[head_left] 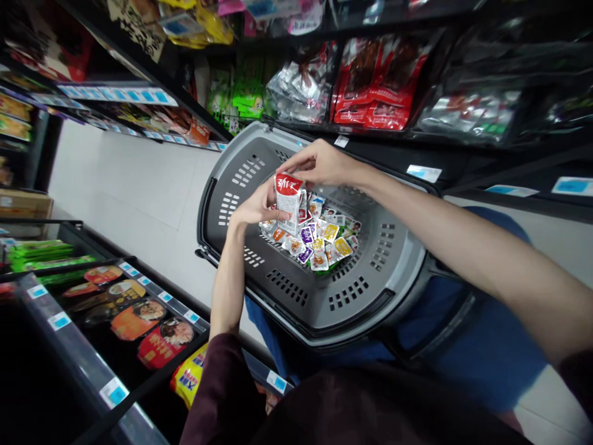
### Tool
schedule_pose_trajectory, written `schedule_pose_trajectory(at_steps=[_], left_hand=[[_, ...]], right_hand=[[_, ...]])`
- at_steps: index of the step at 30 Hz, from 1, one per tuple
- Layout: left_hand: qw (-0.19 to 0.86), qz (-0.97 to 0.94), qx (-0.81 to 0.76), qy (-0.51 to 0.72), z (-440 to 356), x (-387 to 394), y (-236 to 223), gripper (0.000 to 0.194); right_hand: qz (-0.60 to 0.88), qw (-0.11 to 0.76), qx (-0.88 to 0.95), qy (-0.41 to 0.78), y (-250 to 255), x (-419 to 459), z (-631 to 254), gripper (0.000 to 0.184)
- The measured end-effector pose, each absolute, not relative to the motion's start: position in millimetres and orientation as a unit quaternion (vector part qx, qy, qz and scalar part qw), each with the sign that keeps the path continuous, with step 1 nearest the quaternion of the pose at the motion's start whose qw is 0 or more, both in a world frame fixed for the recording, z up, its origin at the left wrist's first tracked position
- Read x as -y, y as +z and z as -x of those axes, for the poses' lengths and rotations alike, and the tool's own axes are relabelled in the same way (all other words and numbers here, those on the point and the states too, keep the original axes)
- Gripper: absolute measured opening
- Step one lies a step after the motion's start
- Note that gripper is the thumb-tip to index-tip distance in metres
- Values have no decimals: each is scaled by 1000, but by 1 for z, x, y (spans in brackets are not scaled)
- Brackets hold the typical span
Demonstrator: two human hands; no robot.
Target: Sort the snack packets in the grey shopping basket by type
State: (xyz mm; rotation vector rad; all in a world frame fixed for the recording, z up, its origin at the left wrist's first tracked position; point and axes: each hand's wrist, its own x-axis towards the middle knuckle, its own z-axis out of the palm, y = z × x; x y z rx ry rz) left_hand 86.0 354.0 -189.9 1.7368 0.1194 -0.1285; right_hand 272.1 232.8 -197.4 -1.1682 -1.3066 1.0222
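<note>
Over a grey plastic shopping basket (287, 309), my left hand (257, 207) grips a small red-and-silver snack packet (288, 204), its thumb across the printed face. My right hand (319, 162) is at the packet's upper edge with fingers curled in; whether they pinch this packet or another behind it is hidden. Part of another red-marked packet shows just behind the held one. Below, several small snack packets (319, 238) with purple, yellow, orange and white labels lie in a loose pile on the basket floor, some green packaging under them.
Shelves with red snack bags (382, 83), silver packs (301, 86) and green packs (248, 89) stand beyond the basket. To the lower left, another shelf holds red lidded food packs (167, 340) and a yellow bag (189, 374). Pale floor tiles (134, 185) run between the shelves.
</note>
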Motion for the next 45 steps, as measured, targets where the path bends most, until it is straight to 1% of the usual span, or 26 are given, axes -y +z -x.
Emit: schedule_pose_trajectory(at_steps=[2,4,6,8,10,12,13,16,20,23,28,31,35,41,45], left_hand=[[663,-744,-62,-55,-86,-353,-187,110],[675,-731,-80,-61,-86,-353,-185,112],[688,-716,-95,-73,-84,-352,-185,111],[705,-699,-103,-66,-82,-353,-186,108],[702,-700,-125,-34,-80,-353,-186,97],[661,-731,-168,1,-79,-354,-185,86],[631,-752,-191,10,-78,-355,-185,84],[573,-789,-222,15,-78,-357,-185,87],[585,-782,-217,4,-80,-357,-194,85],[595,-774,-216,9,-83,-356,-199,84],[568,-802,-184,15,-85,-359,-202,93],[558,-809,-183,36,-86,-361,-200,87],[544,-812,-200,65,-87,-359,-196,82],[551,-809,-194,61,-87,-357,-192,82],[568,-791,-218,68,-84,-356,-192,84]], right_hand=[[482,541,558,405,-200,-235,-273,43],[481,555,577,357,-203,-237,-274,45],[486,566,590,309,-206,-240,-275,46],[490,571,594,285,-208,-241,-275,47],[491,568,592,295,-207,-241,-275,48],[494,564,576,326,-205,-241,-274,49],[496,563,563,346,-204,-241,-274,49],[501,561,524,400,-204,-240,-273,51],[502,554,505,431,-208,-241,-273,54],[507,550,506,429,-210,-242,-274,53],[509,549,510,423,-210,-241,-274,47],[509,550,510,422,-209,-241,-274,46],[510,549,506,428,-207,-240,-273,51],[506,556,503,427,-207,-240,-273,56],[505,556,499,432,-207,-240,-273,58]])
